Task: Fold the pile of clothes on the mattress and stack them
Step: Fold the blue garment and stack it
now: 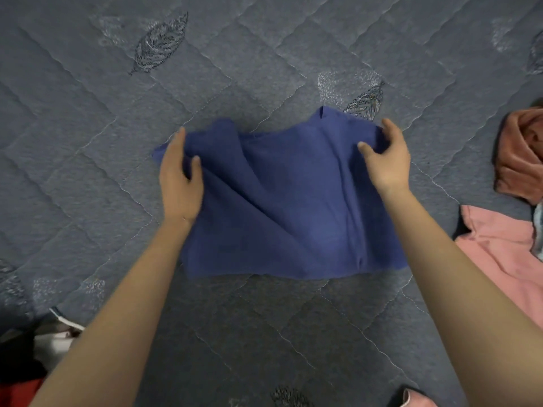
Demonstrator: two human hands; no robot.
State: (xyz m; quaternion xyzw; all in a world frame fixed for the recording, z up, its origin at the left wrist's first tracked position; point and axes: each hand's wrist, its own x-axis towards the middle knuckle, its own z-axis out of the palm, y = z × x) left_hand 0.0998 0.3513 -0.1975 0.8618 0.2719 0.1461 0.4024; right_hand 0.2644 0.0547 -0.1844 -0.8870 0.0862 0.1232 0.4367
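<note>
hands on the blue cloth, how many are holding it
2. The left hand grips the blue cloth at its upper left edge. The right hand pinches its upper right corner. No other hand shows.

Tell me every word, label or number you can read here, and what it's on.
None: no readable text anywhere.
The blue garment, gripped by the left hand and right hand, is plain.
The mattress bears only stitched leaf motifs.
The pink garment and rust-coloured garment show no print or label.
</note>
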